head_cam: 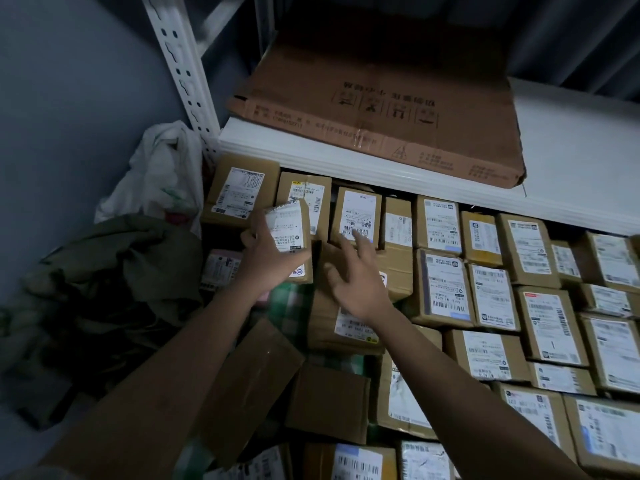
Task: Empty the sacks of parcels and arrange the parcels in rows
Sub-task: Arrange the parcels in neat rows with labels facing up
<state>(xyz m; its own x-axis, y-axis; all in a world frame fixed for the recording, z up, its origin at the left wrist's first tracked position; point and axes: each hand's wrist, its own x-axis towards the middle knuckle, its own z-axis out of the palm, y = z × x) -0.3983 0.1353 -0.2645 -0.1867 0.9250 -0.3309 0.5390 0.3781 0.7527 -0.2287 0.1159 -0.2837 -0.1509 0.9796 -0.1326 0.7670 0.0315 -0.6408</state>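
Observation:
My left hand (265, 259) grips a small brown cardboard parcel (294, 233) with a white label, held just above the floor at centre left. My right hand (356, 282) hovers open, fingers spread, over unsorted brown parcels (346, 327) beside it. Several labelled cardboard parcels (502, 289) lie in rows on the floor, running from under the shelf to the right edge. A crumpled dark green sack (114, 271) lies at the left, with a white sack (162, 174) behind it against the wall.
A white metal shelf (381, 171) overhangs the back row, carrying a large flat cardboard box (381, 98). Its perforated upright (180, 64) stands at the left. Loose boxes (325, 403) lie under my forearms. A green chequered sheet (291, 303) shows between parcels.

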